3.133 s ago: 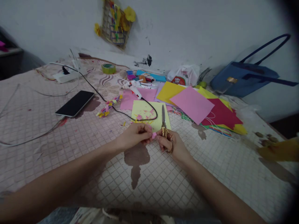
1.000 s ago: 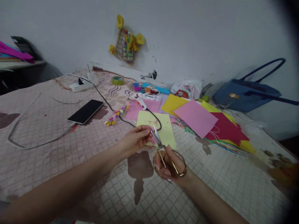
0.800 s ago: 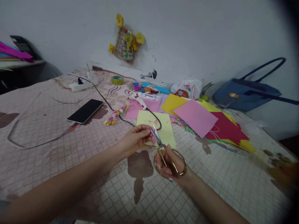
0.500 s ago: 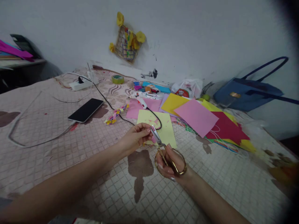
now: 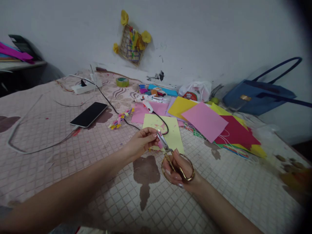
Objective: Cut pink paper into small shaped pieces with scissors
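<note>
In my right hand [image 5: 180,170] is a pair of gold-handled scissors [image 5: 166,148], my fingers in its loops and its blades pointing up and left. The blade tips are at the fingertips of my left hand [image 5: 146,140], which pinch a small piece of pink paper [image 5: 160,144], partly hidden by the blades. Behind the hands lies a pale yellow sheet [image 5: 173,130] with small pink scraps on it. A white glue gun [image 5: 148,106] rests just beyond that sheet. To its left is a braided strip of coloured paper [image 5: 121,119].
A phone [image 5: 89,114] on a cable and a power strip [image 5: 83,87] are at the left. Green tape [image 5: 122,82] lies near the wall. Coloured sheets [image 5: 206,121], white string [image 5: 188,135], a plastic bag [image 5: 196,91] and a blue handbag [image 5: 258,96] are at the right.
The view has shifted very slightly. Both hands keep nearly the same pose, with the scissor blades still at the left fingertips.
</note>
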A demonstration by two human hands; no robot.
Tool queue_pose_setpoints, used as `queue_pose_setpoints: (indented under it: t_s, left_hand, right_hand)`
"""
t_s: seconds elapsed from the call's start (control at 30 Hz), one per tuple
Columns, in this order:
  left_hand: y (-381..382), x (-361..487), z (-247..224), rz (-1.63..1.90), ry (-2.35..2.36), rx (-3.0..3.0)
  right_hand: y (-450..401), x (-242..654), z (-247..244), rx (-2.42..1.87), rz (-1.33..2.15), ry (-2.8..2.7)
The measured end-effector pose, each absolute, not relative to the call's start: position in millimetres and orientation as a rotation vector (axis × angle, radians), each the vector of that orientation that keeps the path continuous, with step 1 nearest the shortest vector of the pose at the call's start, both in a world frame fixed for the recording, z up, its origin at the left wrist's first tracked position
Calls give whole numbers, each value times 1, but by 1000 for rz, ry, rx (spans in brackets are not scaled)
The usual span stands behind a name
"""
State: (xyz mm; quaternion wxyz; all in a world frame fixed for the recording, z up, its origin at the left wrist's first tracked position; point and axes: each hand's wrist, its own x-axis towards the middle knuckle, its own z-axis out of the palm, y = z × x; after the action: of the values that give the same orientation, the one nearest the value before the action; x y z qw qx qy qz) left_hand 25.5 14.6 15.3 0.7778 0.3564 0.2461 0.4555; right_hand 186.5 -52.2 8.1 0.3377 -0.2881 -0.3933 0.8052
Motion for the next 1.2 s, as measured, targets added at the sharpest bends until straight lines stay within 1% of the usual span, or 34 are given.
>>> queue_pose_setpoints:
  t_s: [0.9, 0.97, 1.2]
  left_hand:
    - [15, 25, 16, 971, 524, 756]
    - [14, 25, 16, 964, 533, 754]
    - [8, 27, 16, 893, 617, 844]
  right_hand:
    - [-51, 186, 10, -743, 2073, -990]
    - [-50, 187, 9, -802, 1977, -966]
    - [-44, 190, 8, -1168, 1416, -1082]
